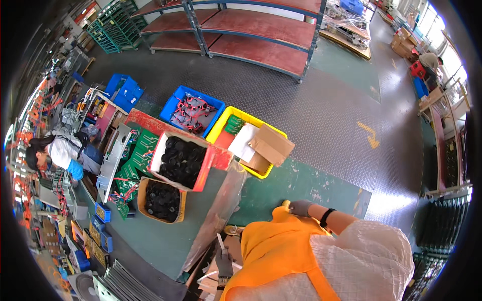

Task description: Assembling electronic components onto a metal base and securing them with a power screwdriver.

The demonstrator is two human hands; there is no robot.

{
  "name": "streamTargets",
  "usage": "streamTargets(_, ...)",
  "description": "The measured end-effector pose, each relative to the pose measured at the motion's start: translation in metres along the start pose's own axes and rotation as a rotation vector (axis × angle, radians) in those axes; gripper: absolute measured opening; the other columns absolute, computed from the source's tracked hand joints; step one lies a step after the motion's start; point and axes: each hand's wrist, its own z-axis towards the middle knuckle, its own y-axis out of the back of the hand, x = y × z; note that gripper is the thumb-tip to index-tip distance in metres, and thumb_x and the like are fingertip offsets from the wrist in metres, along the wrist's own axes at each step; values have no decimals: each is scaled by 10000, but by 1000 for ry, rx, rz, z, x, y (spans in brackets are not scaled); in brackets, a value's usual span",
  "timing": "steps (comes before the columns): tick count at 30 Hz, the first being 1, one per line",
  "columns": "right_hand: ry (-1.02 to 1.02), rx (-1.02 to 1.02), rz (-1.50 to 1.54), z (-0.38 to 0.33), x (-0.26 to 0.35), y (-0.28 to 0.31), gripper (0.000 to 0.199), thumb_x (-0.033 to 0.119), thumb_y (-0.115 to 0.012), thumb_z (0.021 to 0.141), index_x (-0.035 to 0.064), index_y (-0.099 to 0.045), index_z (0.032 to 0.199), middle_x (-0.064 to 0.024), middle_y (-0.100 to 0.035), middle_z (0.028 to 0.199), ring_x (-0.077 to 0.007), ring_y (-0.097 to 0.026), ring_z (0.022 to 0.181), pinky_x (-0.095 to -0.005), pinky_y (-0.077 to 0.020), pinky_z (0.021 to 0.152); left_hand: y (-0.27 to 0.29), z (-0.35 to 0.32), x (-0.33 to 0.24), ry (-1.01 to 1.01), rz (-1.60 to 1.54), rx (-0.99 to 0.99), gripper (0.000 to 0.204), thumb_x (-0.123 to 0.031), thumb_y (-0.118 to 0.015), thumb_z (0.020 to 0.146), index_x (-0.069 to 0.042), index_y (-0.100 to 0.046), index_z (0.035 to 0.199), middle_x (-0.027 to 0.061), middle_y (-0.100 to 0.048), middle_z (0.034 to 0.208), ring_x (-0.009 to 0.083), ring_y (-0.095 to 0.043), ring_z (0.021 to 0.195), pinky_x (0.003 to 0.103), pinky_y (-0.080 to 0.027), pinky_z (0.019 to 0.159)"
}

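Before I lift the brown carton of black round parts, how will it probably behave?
The brown carton may feel heavy, because black round parts are heaped inside. Being thin-walled, it could flex; open on top, it might spill if tilted.

Beyond the grip (pixel 224 262), the floor (pixel 311 115) is covered with dark grey patterned metal, and a worn green-painted stretch (pixel 301 183) is seen nearer. Far ahead of the grip, a shelf (pixel 258 52) with reddish boards is held up by a dark frame; green racks (pixel 113 31) are placed to its left. A green-topped worktable (pixel 168 246) is set just left of the grip. Ahead and to the right, a yellow arrow (pixel 371 137) is marked; farther off, bright light is let in by windows (pixel 436 25).
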Motion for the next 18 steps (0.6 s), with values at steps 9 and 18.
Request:
streamTargets(9, -137, -248, 318, -42, -140, 95, 400, 366, -604, 889, 121, -644, 1203, -156, -683, 1130, -342, -647, 1053, -395, -509, 904, -157, 66, -10, -79, 487, 29, 203, -219, -528, 934, -22, -558, 895, 79, -568, 626, 171, -541, 524, 343, -473, 520)
streamTargets(18, -13, -259, 741, -14, -235, 146, 287, 225, -577, 899, 15, -639, 1086, -33, -632, 834, -121, -571, 730, -286, -483, 650, -222, 161, -18, 77, 618, -43, 241, -265, -535, 943, -46, -635, 965, 149, -642, 678, 306, -653, 635, 428, -505, 615)
